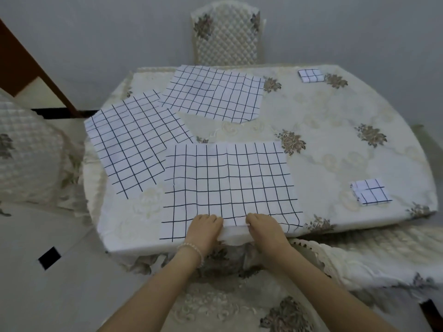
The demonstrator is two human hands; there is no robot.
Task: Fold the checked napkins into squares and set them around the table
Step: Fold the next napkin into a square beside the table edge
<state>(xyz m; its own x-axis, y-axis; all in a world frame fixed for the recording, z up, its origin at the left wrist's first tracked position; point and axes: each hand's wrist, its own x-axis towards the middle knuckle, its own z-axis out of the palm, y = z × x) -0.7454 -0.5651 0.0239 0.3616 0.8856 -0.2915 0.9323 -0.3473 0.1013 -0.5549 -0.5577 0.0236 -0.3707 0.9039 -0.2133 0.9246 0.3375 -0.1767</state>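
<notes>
Both hands, the left hand (205, 228) and right hand (263, 227), are pinching the near hem of the flat checked cloth napkin (227, 185) lying just beyond them on the floral tablecloth (323, 140).

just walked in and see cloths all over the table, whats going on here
A person is folding checked napkins at a table covered with a floral tablecloth. The left hand and right hand both grip the near edge of the nearest unfolded napkin. Two more unfolded napkins lie further back, one on the left and one behind. Two folded squares already sit on the right side, one near, one far.
</notes>
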